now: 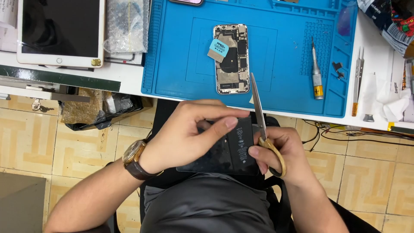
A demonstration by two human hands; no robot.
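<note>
**Operator:** Workbench at the top of the frame, tiled floor below: I see a blue repair mat [172, 64] with an opened phone [231, 58] lying at top centre, a small blue-tabbed card [217, 49] on it. A tablet [60, 32] lies at upper left, a screwdriver [317, 71] and tweezers [357, 80] at upper right.

**Observer:** And the hands?

**Operator:** Both are off the bench, over the lap at lower centre. My left hand [189, 133], watch [134, 159] on its wrist, is clamped on a flat black battery [230, 149], thumb across its top. My right hand [280, 151] is closed through the handles of scissors [262, 118], blades together, pointing up the frame beside the battery's right edge.

**Observer:** The risk?

**Operator:** In my judgement, a slip of the blades could puncture or bend the cell, or nick the left thumb.
</note>
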